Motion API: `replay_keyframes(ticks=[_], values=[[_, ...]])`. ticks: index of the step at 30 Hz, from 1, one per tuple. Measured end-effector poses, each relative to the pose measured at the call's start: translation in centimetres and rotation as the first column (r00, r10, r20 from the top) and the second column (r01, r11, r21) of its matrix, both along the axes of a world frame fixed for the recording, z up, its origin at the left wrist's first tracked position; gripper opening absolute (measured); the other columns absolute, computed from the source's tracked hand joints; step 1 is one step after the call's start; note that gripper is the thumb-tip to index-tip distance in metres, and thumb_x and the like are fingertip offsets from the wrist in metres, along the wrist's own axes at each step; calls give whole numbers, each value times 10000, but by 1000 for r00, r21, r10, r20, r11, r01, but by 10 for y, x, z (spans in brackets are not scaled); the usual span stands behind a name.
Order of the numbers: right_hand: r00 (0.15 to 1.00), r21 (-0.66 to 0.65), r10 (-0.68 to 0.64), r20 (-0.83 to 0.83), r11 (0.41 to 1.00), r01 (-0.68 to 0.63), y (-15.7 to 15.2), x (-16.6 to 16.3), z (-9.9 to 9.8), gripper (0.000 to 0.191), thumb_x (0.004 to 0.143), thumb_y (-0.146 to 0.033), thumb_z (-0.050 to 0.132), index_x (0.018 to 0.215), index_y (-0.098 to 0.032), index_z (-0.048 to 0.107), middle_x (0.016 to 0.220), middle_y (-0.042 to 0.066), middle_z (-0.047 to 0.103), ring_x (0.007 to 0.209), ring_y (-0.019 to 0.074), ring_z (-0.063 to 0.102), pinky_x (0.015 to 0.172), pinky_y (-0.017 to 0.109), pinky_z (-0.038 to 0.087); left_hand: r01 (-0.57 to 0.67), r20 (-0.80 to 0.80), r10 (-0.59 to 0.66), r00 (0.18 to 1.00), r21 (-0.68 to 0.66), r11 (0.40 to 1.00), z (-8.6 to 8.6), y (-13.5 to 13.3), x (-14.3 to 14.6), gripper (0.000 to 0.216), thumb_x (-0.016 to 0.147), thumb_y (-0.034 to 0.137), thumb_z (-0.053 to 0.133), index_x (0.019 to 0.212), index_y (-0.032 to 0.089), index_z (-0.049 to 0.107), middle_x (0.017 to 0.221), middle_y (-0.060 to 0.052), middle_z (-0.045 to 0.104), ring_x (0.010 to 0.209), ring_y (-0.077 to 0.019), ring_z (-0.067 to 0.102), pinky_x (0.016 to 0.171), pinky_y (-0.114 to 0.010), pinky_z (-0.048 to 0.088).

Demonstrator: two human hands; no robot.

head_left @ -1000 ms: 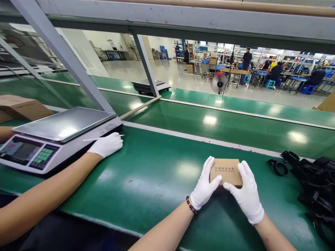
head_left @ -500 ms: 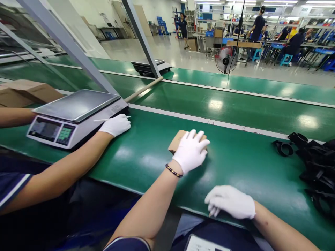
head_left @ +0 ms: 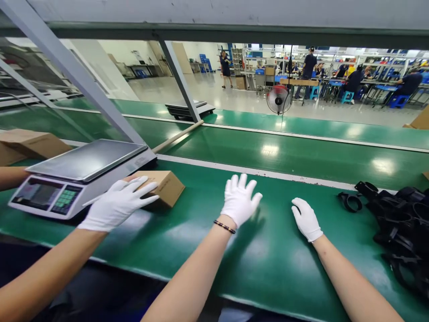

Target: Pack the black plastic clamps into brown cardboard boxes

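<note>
Head cam: your left hand [head_left: 240,197] hangs over the green belt [head_left: 201,232] w/ fingers spread wide, palm down, holding nothing. Your right hand [head_left: 305,219] rests flat on the belt just beside it, fingers loosely together, also empty.

The small cardboard box [head_left: 166,187] lies off to the left of both your hands, so your left hand is the nearer one, w/ a clear gap of bare belt between. Its long axis runs roughly left-right, angled a bit, near corner pointing toward you.

A co-worker's gloved hand [head_left: 118,205] sits on the box's left end, fingers splayed across the top, touching it. Beyond that hand, the weighing scale [head_left: 80,174] stands just left of the box, nearly touching.

On the far side of your right hand, well apart, a pile of black straps [head_left: 398,223] lies at the belt's right end. Larger carton [head_left: 30,144] behind the scale, far left.
</note>
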State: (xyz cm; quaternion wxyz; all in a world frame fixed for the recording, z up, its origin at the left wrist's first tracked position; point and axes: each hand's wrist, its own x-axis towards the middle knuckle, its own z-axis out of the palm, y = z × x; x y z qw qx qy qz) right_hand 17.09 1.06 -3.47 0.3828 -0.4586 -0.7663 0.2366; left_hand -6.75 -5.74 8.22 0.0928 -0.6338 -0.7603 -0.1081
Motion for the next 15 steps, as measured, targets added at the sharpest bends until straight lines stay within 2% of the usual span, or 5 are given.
replay_keyframes(ticks=[3,6,11,13,15], values=[[998,108,-36,55,994,30,0,2,-11,355,915,-371,411,1044,-181,681,1134,112,670,1118,242,590,1017,436,449,208,93,-199,976,-92,974,-23,10,44,522,866,533,481,1308,263,544,1493,-110,392,1401,-410,251,1141,-571,168],[986,190,-120,118,977,96,2,7,-12,359,930,-348,392,1071,-175,673,1120,104,672,1092,226,595,976,390,473,371,181,-347,920,-122,921,-52,16,76,542,867,547,471,1317,254,534,1507,-113,371,1408,-416,229,1141,-589,161],[913,314,-371,171,899,307,21,39,10,447,938,-374,392,1231,-104,596,1063,193,629,1009,309,582,866,468,460,457,233,-421,877,-130,880,-87,22,86,560,880,552,447,1330,230,525,1459,-132,441,1381,-399,308,1127,-582,232],[817,347,-525,236,831,434,32,63,22,500,937,-411,403,1296,-95,546,982,206,622,918,329,593,790,475,446,472,241,-435,868,-124,873,-92,24,79,558,884,555,442,1330,230,526,1459,-124,445,1386,-384,307,1135,-566,240],[631,361,-679,376,734,575,41,90,28,561,936,-471,387,1351,-108,490,895,200,625,799,326,606,695,449,429,479,246,-442,862,-118,870,-93,25,73,541,889,549,443,1317,232,539,1457,-113,451,1388,-371,312,1139,-557,250]])
